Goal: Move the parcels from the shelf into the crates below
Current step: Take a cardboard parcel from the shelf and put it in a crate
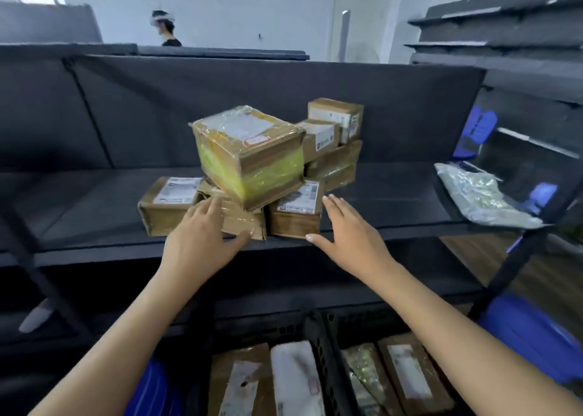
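Reaching in: left hand [205, 232] spread over front box [241, 218], right hand [345, 231] flat, holding nothing, at its 3 o'clock. Next, probably: grab tilted taped parcel [249, 153] at 12, lower into crates [320, 333].

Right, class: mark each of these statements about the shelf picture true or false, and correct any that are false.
1. The big taped parcel rests tilted on top of smaller boxes. True.
2. Both hands grip the taped parcel. False: the left hand and right hand are open, low at the front of the pile, and neither grips it.
3. The crates below hold nothing. False: parcels already lie in them.
4. A grey bag lies at the right end of the shelf, apart from the pile. True.
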A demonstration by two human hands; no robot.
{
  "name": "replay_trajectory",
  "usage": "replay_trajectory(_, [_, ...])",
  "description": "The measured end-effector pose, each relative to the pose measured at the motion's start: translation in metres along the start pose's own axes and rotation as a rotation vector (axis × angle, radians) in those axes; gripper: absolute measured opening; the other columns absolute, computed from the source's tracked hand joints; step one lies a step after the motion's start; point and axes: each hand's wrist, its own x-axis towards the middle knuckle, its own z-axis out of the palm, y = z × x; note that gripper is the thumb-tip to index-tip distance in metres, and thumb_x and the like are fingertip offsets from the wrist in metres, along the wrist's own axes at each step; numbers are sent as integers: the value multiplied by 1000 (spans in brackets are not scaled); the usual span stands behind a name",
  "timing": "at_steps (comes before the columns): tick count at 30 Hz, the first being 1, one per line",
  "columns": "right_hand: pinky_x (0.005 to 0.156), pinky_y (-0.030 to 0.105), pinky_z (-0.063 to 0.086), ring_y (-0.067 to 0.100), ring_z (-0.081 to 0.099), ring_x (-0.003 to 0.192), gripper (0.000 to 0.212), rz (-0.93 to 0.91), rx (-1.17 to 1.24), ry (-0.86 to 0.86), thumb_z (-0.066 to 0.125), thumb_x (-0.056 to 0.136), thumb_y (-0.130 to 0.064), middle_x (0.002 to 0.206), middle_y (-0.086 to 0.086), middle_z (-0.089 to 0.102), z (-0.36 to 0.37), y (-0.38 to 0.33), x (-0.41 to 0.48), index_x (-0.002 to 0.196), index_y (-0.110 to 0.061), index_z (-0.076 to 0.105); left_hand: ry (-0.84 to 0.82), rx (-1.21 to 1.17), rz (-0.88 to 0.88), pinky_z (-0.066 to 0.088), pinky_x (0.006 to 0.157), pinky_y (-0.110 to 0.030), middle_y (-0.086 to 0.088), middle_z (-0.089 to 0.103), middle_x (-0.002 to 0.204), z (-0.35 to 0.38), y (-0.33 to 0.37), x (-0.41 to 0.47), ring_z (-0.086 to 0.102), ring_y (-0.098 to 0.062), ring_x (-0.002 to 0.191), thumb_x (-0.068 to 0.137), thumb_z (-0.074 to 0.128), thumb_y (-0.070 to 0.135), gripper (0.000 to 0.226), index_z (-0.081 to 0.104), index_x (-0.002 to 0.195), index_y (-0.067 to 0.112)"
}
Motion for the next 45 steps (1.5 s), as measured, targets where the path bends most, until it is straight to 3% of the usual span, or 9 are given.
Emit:
replay_trajectory(8, [109,36,33,20,23,144,91,-188,134,53,61,85,-52,158,4,20,-60,6,100,152,-17,12,214,-153,-149,40,84,-37,-5,50,140,-26,28,48,48,-28,124,75,65,58,83,36,139,14])
replay_trajectory(14, [110,41,33,23,29,141,102,-263,193,-43,76,74,-47,158,2,20,-67,3,157,151,-20,16,95,-228,-212,40,70,-32,2,62,115,-26,30,86,59,-23,101,62,62,73,84,38,128,27])
replay_trajectory(20, [110,39,33,21,36,137,98,-345,263,-127,79,70,-47,154,-3,29,-56,5,177,148,-30,22,41,-245,-279,38,75,-29,-2,55,133,-14,26,99,57,-26,112,62,64,74,111,16,148,23])
replay_trajectory(24, [104,38,39,24,43,130,100,-303,364,-168,79,71,-42,147,4,42,-52,4,172,149,-35,17,83,-318,-262,39,75,-25,-1,61,127,-10,26,98,60,-23,108,62,70,68,109,18,147,24])
replay_trajectory(29, [101,28,38,20,46,129,104,-270,452,-74,82,70,-34,145,3,46,-58,3,143,151,-32,18,89,-385,-260,39,77,-22,2,60,127,-16,33,84,58,-19,112,60,76,62,116,15,150,25])
replay_trajectory(34, [109,26,36,5,41,129,99,-304,526,41,83,69,-34,146,-8,43,-69,1,81,148,-39,23,132,-430,-156,39,82,-20,11,56,126,-32,45,40,54,-11,113,57,79,59,117,13,150,33])
replay_trajectory(39, [108,18,35,0,39,132,88,-396,630,208,72,67,-42,142,-13,43,-70,-4,18,146,-30,34,206,-483,-70,29,75,10,47,28,119,-46,57,-13,26,31,100,52,82,53,121,10,149,40])
replay_trajectory(43, [107,14,34,-6,37,133,87,-450,681,341,78,67,-29,142,-15,40,-64,-11,-12,144,-20,38,206,-540,-49,36,84,-4,60,17,119,-60,68,-47,44,10,117,51,81,49,118,-4,131,68])
replay_trajectory(45, [105,13,36,-2,42,132,89,-477,688,413,82,65,-20,142,-11,43,-60,-14,-24,142,-18,39,213,-586,-51,37,84,-2,57,24,122,-65,71,-61,49,7,117,52,83,45,119,-4,129,69])
